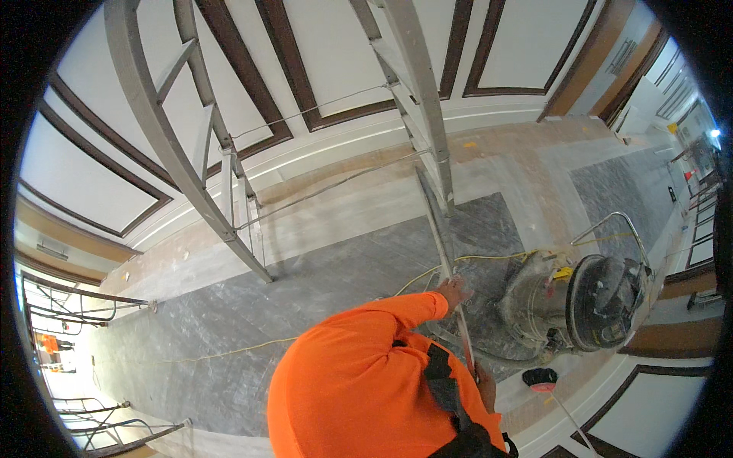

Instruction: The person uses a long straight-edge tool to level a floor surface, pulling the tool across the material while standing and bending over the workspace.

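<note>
From up here I see the scaffold frame point(229, 175) on the floor point(229, 320) left of the pole point(443, 229), vacuum drum point(573, 305) to its right, wall point(328, 61) behind everything.

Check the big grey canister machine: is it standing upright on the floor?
No, the grey canister machine lies tipped on its side on the dusty floor, its round end facing right.

Matt grey metal ladder point(191, 145); dusty, seemingly metal vacuum drum point(569, 301).

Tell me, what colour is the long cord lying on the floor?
Yellow. The cord snakes across the grey floor toward the round machine, best seen in the head view.
</note>
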Action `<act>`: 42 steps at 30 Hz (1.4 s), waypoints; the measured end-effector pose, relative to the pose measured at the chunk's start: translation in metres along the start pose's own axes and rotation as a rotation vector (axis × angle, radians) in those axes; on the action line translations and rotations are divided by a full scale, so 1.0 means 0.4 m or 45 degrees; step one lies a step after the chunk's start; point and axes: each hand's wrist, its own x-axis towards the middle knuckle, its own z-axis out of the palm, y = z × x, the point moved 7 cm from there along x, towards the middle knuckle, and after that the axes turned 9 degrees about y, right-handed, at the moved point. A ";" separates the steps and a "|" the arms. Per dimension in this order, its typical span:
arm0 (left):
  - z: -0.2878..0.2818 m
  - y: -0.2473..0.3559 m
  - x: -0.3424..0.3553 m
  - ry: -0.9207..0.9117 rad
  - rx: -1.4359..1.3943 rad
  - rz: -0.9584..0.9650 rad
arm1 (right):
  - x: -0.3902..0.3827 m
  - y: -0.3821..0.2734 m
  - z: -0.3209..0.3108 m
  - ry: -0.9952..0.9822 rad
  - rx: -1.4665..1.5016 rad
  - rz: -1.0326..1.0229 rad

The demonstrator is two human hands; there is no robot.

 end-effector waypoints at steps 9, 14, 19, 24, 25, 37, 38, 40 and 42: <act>0.142 -0.052 0.052 -0.567 0.019 -0.045 | -0.002 0.014 0.051 0.150 0.328 -0.095; 0.080 -0.176 0.040 -0.211 0.136 -0.147 | 0.108 -0.065 0.083 -0.024 0.041 -0.098; 0.068 -0.286 0.003 -0.242 0.117 -0.290 | 0.180 -0.105 0.131 -0.034 -0.170 -0.346; 0.034 -0.289 -0.054 -0.319 0.057 -0.338 | 0.187 -0.143 0.114 -0.105 -0.111 -0.342; 0.033 -0.299 -0.074 -0.286 0.044 -0.372 | 0.194 -0.140 0.123 -0.108 -0.115 -0.363; 0.106 -0.443 -0.263 -0.114 -0.003 -0.701 | 0.260 -0.206 0.228 -0.313 -0.438 -0.809; 0.122 -0.461 -0.283 -0.135 0.024 -0.726 | 0.261 -0.220 0.237 -0.332 -0.418 -0.857; 0.141 -0.489 -0.318 -0.134 0.044 -0.789 | 0.274 -0.239 0.265 -0.357 -0.377 -0.940; 0.138 -0.518 -0.363 -0.083 0.034 -0.864 | 0.307 -0.222 0.326 -0.297 -0.315 -1.164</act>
